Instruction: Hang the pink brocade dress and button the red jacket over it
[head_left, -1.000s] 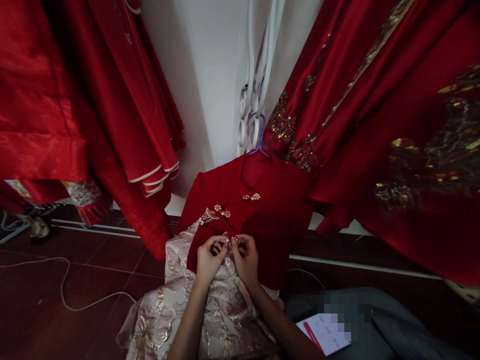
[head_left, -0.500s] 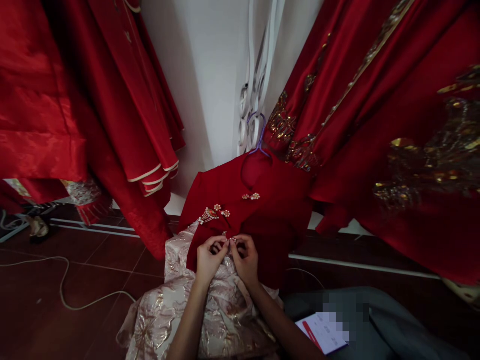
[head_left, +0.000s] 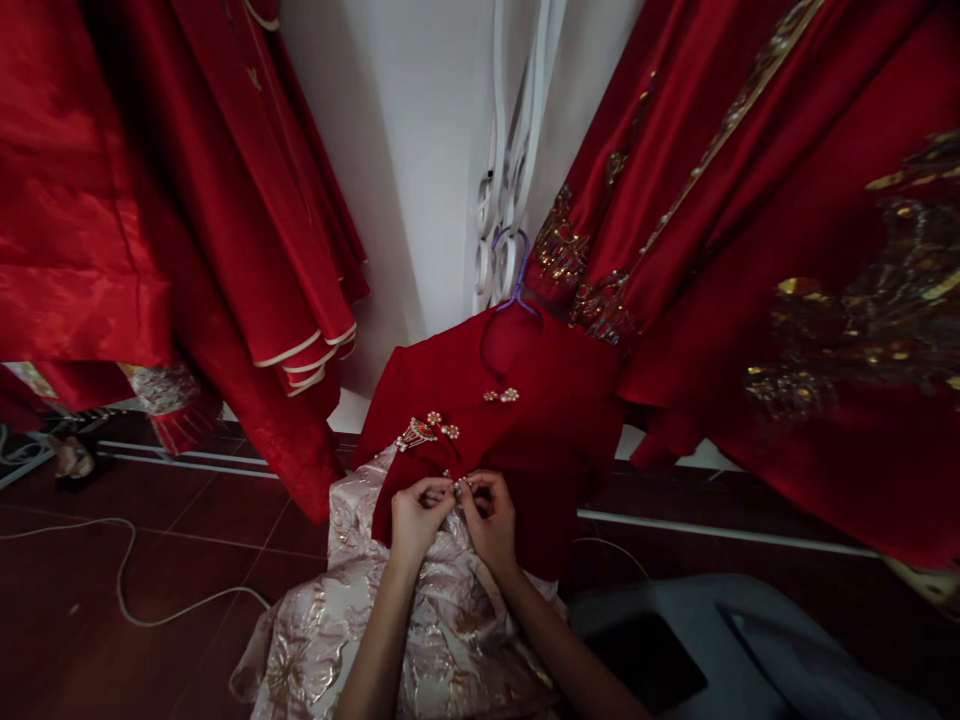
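A red jacket (head_left: 570, 440) on a purple hanger (head_left: 517, 285) faces me, its lower part over a pale pink and gold brocade skirt (head_left: 300, 630). At its front edge, my left hand (head_left: 416, 515) and my right hand (head_left: 491, 515) meet fingertip to fingertip. Both pinch a small beaded fastener (head_left: 460, 486), mostly covered by the fingers. Above them, a flower-shaped beaded fastener (head_left: 501, 396) sits near the neckline. A larger beaded ornament with hanging strands (head_left: 417, 432) lies on the jacket's left front.
Red garments (head_left: 255, 220) hang at left, and gold-sequined red gowns (head_left: 847, 340) at right. A white scrolled metal stand (head_left: 501, 180) rises behind the jacket. A dark-screened phone (head_left: 649, 660) rests on grey-blue fabric (head_left: 742, 620). A pale cable (head_left: 131, 560) crosses the tiled floor.
The phone's lit screen has gone dark. Both hands stay at the same spot, with only slight finger movement around the fastener.
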